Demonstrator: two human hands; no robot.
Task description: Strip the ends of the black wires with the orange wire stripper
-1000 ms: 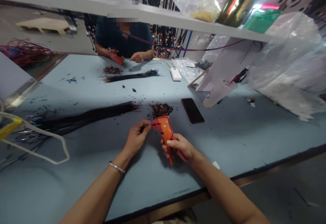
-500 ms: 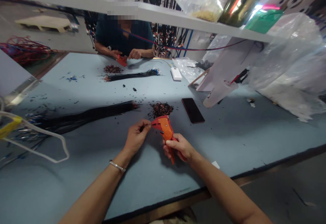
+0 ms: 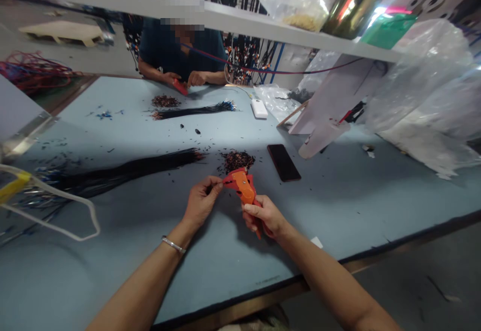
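Observation:
My right hand (image 3: 263, 216) is wrapped round the handles of an orange and red wire stripper (image 3: 245, 189), its head pointing up and left. My left hand (image 3: 203, 198) is closed in a pinch right at the stripper's jaws, on a thin black wire that barely shows between the fingertips. Just beyond the tool's head lies a pile of stripped insulation bits (image 3: 237, 161), dark with copper-coloured specks. Left of that pile, a long bundle of black wires (image 3: 143, 166) stretches across the table (image 3: 210, 281).
A phone (image 3: 283, 162) lies right of the pile. Across the table a co-worker holds a red tool (image 3: 180, 87) near a second wire bundle (image 3: 195, 110) and scrap pile (image 3: 165, 101). A white hanger-like frame (image 3: 93, 210) stands at left. A shelf (image 3: 240, 17) crosses above.
The stripper's handles have come closer together in my right hand, and its head has tilted slightly. My left hand stays at the jaws. The camera view has shifted a little.

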